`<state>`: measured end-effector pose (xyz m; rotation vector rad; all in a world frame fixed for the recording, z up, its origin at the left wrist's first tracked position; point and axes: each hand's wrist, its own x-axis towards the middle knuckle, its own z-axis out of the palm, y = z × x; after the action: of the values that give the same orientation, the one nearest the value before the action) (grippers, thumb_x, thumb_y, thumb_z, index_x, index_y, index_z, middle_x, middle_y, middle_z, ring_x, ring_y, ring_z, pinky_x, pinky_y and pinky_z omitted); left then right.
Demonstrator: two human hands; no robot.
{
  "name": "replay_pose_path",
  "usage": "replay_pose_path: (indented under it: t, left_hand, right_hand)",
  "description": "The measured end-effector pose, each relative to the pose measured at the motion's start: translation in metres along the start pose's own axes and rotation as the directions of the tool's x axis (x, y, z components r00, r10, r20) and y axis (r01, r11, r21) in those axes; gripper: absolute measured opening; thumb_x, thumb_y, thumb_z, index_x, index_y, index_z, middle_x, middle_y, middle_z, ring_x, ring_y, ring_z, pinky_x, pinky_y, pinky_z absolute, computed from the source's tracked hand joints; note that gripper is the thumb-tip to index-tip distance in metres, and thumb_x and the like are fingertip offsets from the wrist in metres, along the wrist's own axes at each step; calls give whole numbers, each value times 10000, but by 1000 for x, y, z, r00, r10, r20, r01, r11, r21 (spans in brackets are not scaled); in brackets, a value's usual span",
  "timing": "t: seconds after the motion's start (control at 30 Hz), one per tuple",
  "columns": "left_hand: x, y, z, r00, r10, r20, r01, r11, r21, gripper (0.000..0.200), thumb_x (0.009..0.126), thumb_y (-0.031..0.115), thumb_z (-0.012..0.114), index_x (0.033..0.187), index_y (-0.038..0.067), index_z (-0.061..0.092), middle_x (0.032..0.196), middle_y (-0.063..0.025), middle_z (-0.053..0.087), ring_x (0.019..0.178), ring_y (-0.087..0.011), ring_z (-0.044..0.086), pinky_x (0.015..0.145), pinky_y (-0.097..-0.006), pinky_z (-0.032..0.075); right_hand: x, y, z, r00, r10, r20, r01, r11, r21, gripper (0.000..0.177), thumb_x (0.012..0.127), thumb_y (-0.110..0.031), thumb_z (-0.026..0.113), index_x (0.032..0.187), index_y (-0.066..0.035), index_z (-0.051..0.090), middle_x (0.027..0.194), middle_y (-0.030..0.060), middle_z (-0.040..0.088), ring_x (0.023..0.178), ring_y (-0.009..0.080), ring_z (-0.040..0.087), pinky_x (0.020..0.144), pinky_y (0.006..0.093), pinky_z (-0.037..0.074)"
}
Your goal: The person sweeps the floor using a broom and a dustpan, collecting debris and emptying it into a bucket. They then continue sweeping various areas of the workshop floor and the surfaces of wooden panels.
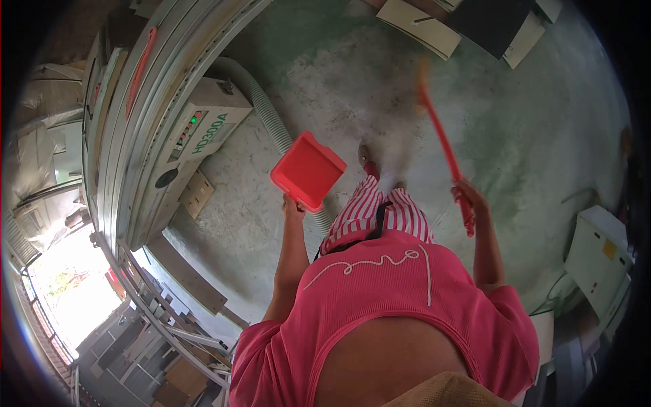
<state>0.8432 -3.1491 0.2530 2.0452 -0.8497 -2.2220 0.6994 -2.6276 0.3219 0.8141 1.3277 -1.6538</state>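
Observation:
A red dustpan (309,171) is held out at the left by my left hand (293,205), whose fingers are closed on its near edge. My right hand (469,194) grips the handle of a red brush (444,139). The brush points forward and away from me, and its orange-looking head is blurred. Both tools are in front of my body, apart from each other, over the grey-green concrete floor (339,74).
At the left stands a long machine (215,125) marked HD300A, with a ribbed hose (261,102) running beside it. Boards (419,27) lie at the top right. A pale cabinet (597,254) stands at the right, and metal frames (196,336) are at lower left.

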Motion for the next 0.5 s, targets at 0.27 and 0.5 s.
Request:
replay_pose_path:
  t: [0.27, 0.5]
  left_hand:
    - [-8, 33, 19, 991, -122, -55, 125, 990, 57, 226, 763, 357, 430, 776, 134, 471, 538, -31, 468, 420, -151, 434, 372, -260, 346]
    - [-23, 41, -13, 980, -198, -23, 199, 962, 187, 271, 747, 371, 386, 733, 114, 471, 509, -41, 441, 394, -156, 398, 359, -264, 313]
  right_hand:
    - [104, -29, 200, 798, 162, 581, -148, 986, -71, 208, 775, -224, 535, 849, -77, 409, 586, -15, 429, 463, 46, 405, 401, 182, 353]
    - [235, -52, 269, 801, 387, 458, -358, 921, -153, 216, 743, -230, 575, 705, -73, 430, 560, 21, 494, 435, 96, 455, 378, 210, 355]
